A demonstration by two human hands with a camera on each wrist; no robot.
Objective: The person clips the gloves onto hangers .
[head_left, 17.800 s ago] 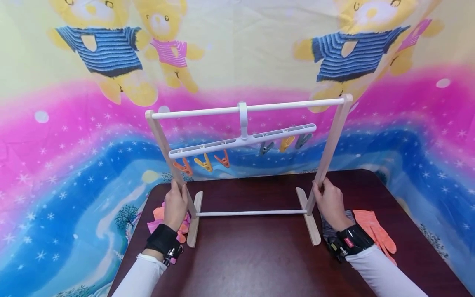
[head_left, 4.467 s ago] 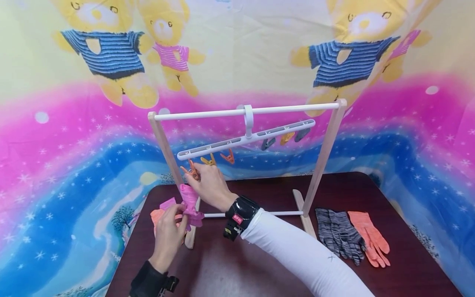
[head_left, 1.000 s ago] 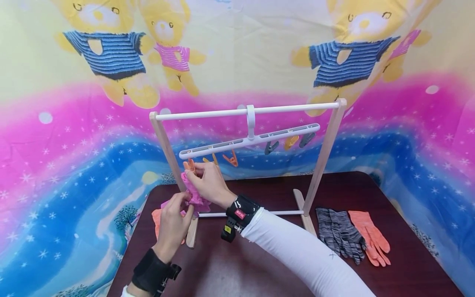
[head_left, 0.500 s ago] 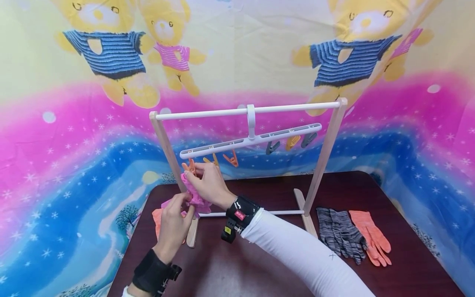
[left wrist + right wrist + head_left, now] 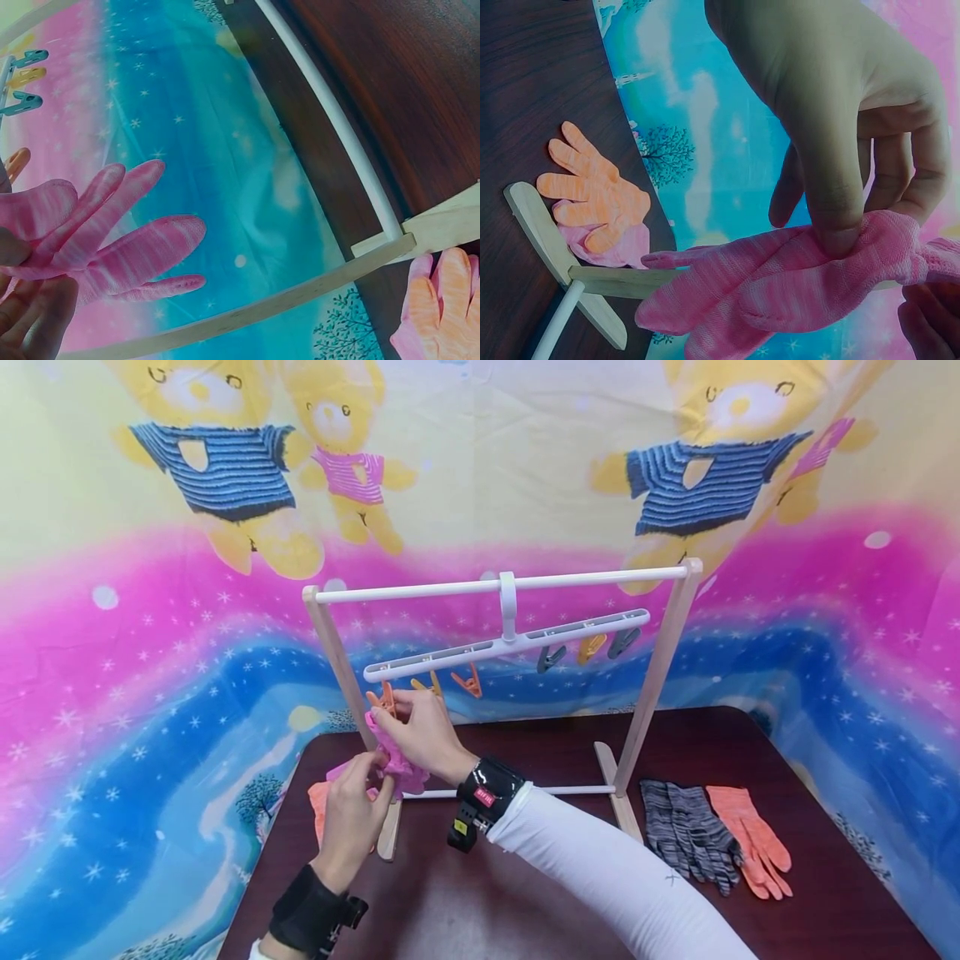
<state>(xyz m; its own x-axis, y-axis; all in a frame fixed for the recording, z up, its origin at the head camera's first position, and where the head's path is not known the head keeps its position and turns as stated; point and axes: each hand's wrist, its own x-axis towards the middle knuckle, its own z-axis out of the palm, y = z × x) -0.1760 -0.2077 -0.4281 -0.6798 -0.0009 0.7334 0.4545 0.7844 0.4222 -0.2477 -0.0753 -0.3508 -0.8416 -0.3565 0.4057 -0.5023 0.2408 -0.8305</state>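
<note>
My left hand [image 5: 352, 814] pinches a pink knit glove [image 5: 810, 281], its fingers dangling downward and its cuff bunched toward the top. Just above, my right hand [image 5: 427, 735] grips the leftmost orange clothespin [image 5: 384, 695] between thumb and index finger. The pin's two arms stick up past the thumb. Close by the thumb lies the glove's cuff; whether the pin bites on it is hidden. This clothespin hangs from the low left end of a white hanger [image 5: 450, 656].
The hanger hooks over the top bar of a wooden rack [image 5: 648, 685]. Yellow [image 5: 592, 648], grey and orange pins hang along it. A grey-black glove [image 5: 686, 831] and an orange glove [image 5: 750, 843] lie on the right. An orange-pink glove [image 5: 600, 195] lies left.
Both hands left the rack's posts after the oldest frame. Since 4.5 seconds ago the left hand has raised the pink glove's cuff to the clothespin. Over the last second both hands stay nearly still.
</note>
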